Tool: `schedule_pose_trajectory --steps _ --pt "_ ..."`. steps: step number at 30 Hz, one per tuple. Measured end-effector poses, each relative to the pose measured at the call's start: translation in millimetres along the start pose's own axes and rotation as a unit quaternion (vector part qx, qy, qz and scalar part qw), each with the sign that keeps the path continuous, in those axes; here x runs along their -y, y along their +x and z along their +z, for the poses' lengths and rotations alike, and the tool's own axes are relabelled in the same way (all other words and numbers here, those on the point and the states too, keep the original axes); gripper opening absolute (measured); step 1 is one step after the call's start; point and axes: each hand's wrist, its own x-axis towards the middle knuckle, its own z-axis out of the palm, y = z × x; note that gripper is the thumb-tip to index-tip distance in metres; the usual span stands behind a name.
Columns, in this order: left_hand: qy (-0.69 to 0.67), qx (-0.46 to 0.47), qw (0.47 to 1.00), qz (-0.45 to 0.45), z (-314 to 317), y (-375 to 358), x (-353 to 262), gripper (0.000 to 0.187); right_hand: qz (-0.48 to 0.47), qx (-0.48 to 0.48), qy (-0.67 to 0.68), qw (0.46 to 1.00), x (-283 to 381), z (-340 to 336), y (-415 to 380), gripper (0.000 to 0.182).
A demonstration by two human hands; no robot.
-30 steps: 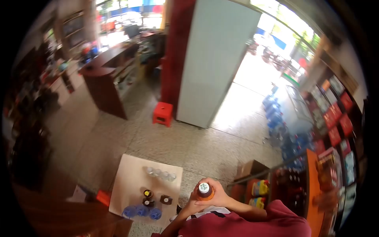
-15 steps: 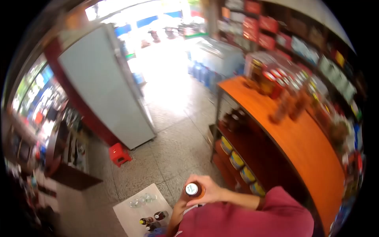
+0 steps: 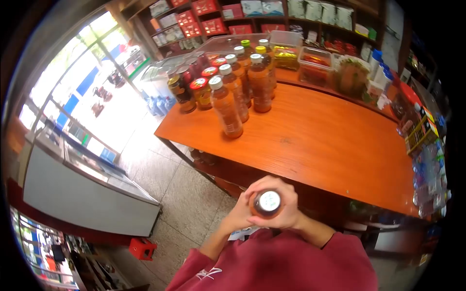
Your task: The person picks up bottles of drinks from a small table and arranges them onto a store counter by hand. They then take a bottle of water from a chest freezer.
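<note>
Close to my chest, a bottle with a white cap and dark amber contents points its top up at me. My left hand wraps round its left side, and my right hand closes round its right side and front. Most of the bottle's body is hidden below the cap and behind my fingers. Just ahead stands the orange wooden table. On its left half are several clear bottles of amber liquid; the nearest bottle has a white cap.
Jars with red lids stand left of the bottles. Along the back are a clear plastic box and stocked shelves. Stacked plastic goods line the right edge. A white cabinet and red stool are to the left.
My view has turned right, bringing the orange table in front of me. The bottle stays in both hands. The pale board with small bottles has left the view.
</note>
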Motion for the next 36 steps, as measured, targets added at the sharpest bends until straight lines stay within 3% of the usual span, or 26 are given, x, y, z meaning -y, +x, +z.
schedule_pose_trajectory --steps 3,5,6,8,12,18,21,22,23,25,28,31,32,33,36 --pt "-0.019 0.092 0.995 0.041 -5.8 49.8 -31.1 0.056 -0.025 -0.024 -0.034 0.999 19.0 -15.7 19.4 0.062" --pt "-0.046 0.171 0.983 0.043 -12.3 79.3 -48.2 0.058 -0.009 0.031 -0.085 0.996 37.6 -30.2 38.5 0.07" --pt "-0.072 0.231 0.97 0.003 -18.7 93.5 -50.8 0.065 0.002 0.029 -0.152 0.988 46.9 -33.5 46.2 0.07" --pt "-0.108 0.341 0.93 -0.085 -31.2 121.4 -56.1 0.078 0.036 0.054 -0.151 0.986 48.8 -44.5 60.6 0.071" --pt "-0.126 0.29 0.949 0.007 -28.1 167.8 -17.2 0.091 0.087 0.012 -0.169 0.982 25.4 -68.7 94.4 0.062" --pt "-0.121 0.197 0.972 0.039 -23.2 224.3 22.5 0.032 0.076 -0.077 -0.143 0.984 -57.9 -100.8 125.2 0.057" --pt "-0.187 0.143 0.969 0.07 -25.0 234.7 49.7 0.031 0.036 -0.108 -0.211 0.971 -81.9 -103.2 132.9 0.051" --pt "-0.096 0.099 0.989 0.05 -26.3 237.6 54.0 0.03 0.038 -0.116 -0.182 0.976 -90.2 -102.6 132.9 0.052" --pt "-0.101 0.1 0.986 0.086 -29.9 239.5 59.7 0.033 0.053 -0.135 -0.162 0.976 -97.1 -100.8 132.4 0.053" --pt "-0.153 0.097 0.981 0.068 -34.5 236.2 55.5 0.041 0.055 -0.132 -0.191 0.971 -103.8 -97.1 129.8 0.052" --pt "-0.11 0.028 0.987 0.112 -31.3 233.9 61.5 0.052 0.003 -0.119 -0.259 0.959 -112.6 -96.6 132.7 0.051" --pt "-0.094 -0.002 0.993 0.077 -35.0 235.9 74.0 0.06 0.054 -0.112 -0.171 0.977 -126.1 -104.4 139.2 0.052" --pt "-0.141 -0.016 0.984 0.108 -30.9 233.9 71.0 0.065 0.045 -0.11 -0.159 0.98 -129.5 -105.6 140.0 0.053" --pt "-0.138 -0.039 0.988 0.063 -28.6 227.0 55.8 0.067 0.046 -0.108 -0.137 0.984 -130.0 -105.1 141.5 0.054" --pt "0.007 -0.12 0.987 0.111 -22.8 226.3 56.1 0.071 0.001 -0.105 -0.174 0.979 -148.1 -112.2 145.2 0.061"
